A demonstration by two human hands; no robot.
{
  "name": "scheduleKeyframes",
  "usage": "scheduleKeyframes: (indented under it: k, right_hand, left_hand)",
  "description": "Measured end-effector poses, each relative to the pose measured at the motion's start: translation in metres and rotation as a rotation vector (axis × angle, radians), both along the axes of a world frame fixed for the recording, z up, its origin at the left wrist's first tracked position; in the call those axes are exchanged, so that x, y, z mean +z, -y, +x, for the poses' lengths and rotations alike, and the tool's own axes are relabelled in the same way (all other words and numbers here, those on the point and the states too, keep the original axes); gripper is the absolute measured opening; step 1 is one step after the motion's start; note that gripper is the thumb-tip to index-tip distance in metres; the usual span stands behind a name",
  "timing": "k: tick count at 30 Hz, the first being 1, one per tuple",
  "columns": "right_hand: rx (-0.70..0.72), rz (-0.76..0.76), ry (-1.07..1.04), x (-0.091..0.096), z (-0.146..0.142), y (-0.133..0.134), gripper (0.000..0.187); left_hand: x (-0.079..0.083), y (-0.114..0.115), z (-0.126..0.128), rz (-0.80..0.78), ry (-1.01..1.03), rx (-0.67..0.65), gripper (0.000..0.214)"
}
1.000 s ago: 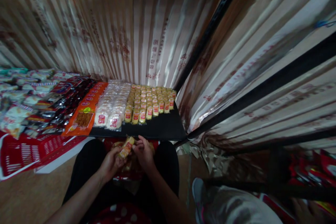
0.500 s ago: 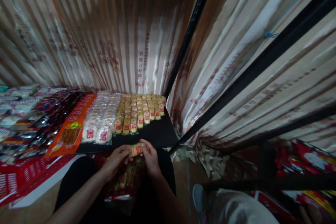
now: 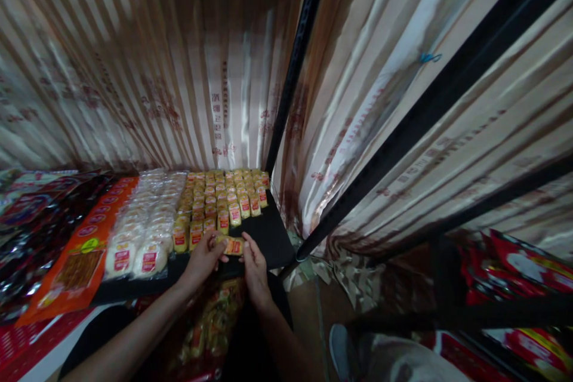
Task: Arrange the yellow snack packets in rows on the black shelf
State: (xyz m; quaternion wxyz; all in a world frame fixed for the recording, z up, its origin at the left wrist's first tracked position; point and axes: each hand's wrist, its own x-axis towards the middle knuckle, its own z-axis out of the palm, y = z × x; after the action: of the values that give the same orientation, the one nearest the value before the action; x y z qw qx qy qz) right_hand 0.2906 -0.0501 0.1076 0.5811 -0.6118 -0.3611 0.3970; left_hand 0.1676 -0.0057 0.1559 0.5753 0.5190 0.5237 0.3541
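Note:
Between my two hands is a small yellow wrapped snack packet (image 3: 233, 245) with a red label, held at the shelf's front edge. My left hand (image 3: 206, 262) pinches its left end; my right hand (image 3: 255, 262) has its fingertips closed at the right end. Just beyond stand rows of matching yellow packets (image 3: 224, 222) on the black shelf (image 3: 271, 236). Below my hands, a bag of the same yellow packets (image 3: 212, 322) rests on my lap, partly hidden by my forearms.
Left of the rows lie white round packs (image 3: 149, 259), an orange packet (image 3: 76, 268) and dark shiny packets (image 3: 40, 245). A red basket (image 3: 27, 343) sits at lower left. Black frame bars (image 3: 412, 101) cross before the curtain. A person's shoe (image 3: 339, 349) shows at lower right.
My hands have moved forward with the yellow snack packet, closer to the rows. The view has shifted, so the shelf items appear further left and lower. The bag on my lap is more exposed.

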Motion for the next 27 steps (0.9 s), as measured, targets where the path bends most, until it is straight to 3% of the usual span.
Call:
scheduleKeyframes:
  k: [3,6,9,15,20,27]
  right_hand:
    - [-0.125,0.043,0.109,-0.005,0.019,-0.021,0.053]
    - [-0.226,0.065,0.372,-0.01,0.042,-0.048,0.053]
    - [-0.23,0.046,0.569,-0.014,0.059,-0.076,0.058]
    - [-0.207,-0.065,0.713,-0.017,0.066,-0.117,0.063]
    - [-0.225,-0.128,0.882,-0.023,0.064,-0.131,0.065]
    - [-0.233,-0.112,0.995,-0.028,0.061,-0.133,0.064]
  left_hand:
    - [0.007,-0.017,0.009,0.035,0.02,0.008,0.041]
    - [0.015,-0.033,0.018,0.047,0.017,0.033,0.042]
    - [0.02,-0.046,0.029,0.082,0.019,0.03,0.042]
    - [0.026,-0.067,0.048,0.169,-0.036,0.001,0.039]
    - [0.028,-0.089,0.057,0.193,-0.044,-0.019,0.035]
    - [0.037,-0.132,0.096,0.434,-0.258,-0.016,0.03]
